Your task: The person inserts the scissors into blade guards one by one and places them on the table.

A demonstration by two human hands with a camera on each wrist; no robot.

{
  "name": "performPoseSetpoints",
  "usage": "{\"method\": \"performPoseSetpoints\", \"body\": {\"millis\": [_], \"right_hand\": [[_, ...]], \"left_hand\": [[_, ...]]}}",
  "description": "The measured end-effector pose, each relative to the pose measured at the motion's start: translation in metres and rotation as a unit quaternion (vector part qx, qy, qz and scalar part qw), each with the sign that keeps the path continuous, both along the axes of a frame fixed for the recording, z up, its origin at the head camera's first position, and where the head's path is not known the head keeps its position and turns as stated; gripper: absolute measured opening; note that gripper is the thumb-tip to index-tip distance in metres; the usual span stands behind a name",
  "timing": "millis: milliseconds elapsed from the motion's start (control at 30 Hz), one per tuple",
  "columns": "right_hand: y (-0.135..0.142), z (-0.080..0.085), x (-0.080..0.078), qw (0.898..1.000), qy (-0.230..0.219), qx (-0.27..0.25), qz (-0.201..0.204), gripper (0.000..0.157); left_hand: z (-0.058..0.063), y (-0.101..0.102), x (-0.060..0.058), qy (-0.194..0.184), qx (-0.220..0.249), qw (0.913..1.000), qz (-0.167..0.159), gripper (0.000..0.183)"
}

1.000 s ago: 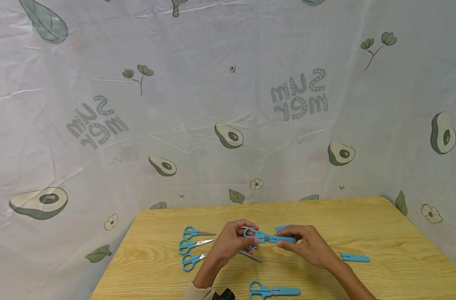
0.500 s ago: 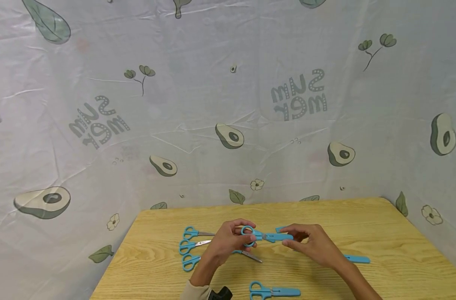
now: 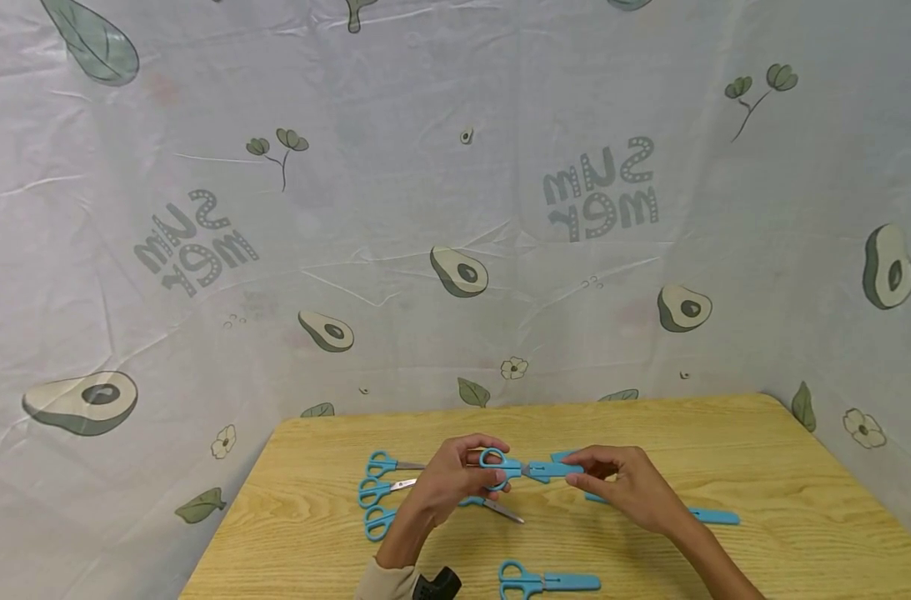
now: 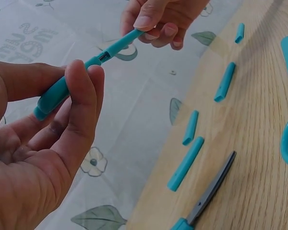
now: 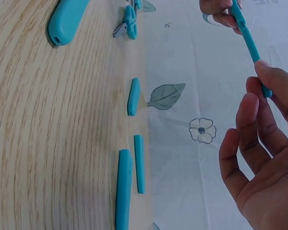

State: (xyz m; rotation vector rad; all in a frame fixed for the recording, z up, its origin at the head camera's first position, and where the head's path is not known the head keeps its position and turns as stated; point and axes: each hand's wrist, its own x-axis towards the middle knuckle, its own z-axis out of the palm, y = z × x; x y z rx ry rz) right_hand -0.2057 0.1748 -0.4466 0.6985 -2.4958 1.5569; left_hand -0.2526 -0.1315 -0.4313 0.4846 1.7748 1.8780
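My left hand grips the blue handles of a pair of scissors, held above the table. Thumb and fingers of my right hand pinch the far end of a blue blade cover that sits over the blades. A little grey metal shows between handles and cover. Edge-on in the left wrist view, the scissors and cover form one line between both hands. The right wrist view shows the cover running into the thumb and index finger.
Three uncovered scissors lie at left on the wooden table. Another uncovered pair lies below the hands. Covered scissors lie near the front. Loose blue covers lie on the right side. A printed curtain stands behind.
Both hands have moved slightly left and up with the scissors and cover, which have turned a little. The loose covers behind the right hand show more now.
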Motion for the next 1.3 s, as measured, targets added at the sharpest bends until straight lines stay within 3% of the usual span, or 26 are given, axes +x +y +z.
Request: {"method": "performPoseSetpoints", "body": {"millis": [333, 867, 1300], "right_hand": [[-0.001, -0.002, -0.001, 1.000, -0.002, -0.015, 0.002, 0.019], [-0.005, -0.003, -0.002, 1.000, 0.008, -0.019, 0.020, 0.018], [-0.009, -0.003, -0.002, 0.999, -0.042, 0.011, 0.021, 0.020]], "left_hand": [[0.000, 0.003, 0.001, 0.006, -0.003, 0.9999, 0.011, 0.035], [0.003, 0.005, 0.003, 0.023, -0.021, 0.9995, -0.007, 0.035], [-0.003, 0.017, 0.009, 0.008, -0.024, 0.9996, -0.011, 0.038]]}}
